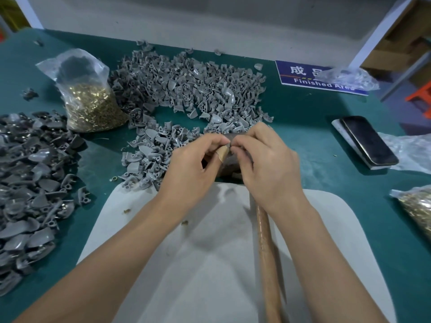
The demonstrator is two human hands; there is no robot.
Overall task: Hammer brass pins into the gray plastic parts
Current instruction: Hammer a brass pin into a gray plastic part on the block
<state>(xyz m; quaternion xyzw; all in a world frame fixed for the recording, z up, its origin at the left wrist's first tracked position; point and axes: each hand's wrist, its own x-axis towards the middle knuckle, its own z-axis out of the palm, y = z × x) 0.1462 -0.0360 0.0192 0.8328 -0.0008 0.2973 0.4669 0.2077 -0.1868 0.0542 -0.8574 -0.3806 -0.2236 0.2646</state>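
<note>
Green-covered surface (303, 127), a pale wall behind it; a white mat (210, 264) lies at the near edge under both forearms.

Left hand (193, 166) and right hand (268, 164) meet fingertip to fingertip above the far end of the mat. Fingers of both are curled in and pinching at one small point between them; what they pinch is hidden by the fingers. A tan plaster wraps the left thumb.

Hammer (265, 241): wooden handle runs from the near edge up under the right wrist; the dark head lies beneath the two hands, mostly covered.

Gray plastic parts (198, 85) form a large loose heap at the far centre, spreading down to just beside the left hand. A second, darker pile (30, 173) fills the left side.

Clear bag of brass pins (91, 108) stands upright between the two heaps, touching the far one. Another bag of pins (417, 210) sits at the right edge. A few loose pins lie on the mat near the left forearm.

Blue sign (303, 75) reading "Finished Area" at far right, partly under a crumpled clear bag (347, 76). Dark phone (368, 141) lies flat right of the hands, well apart.
</note>
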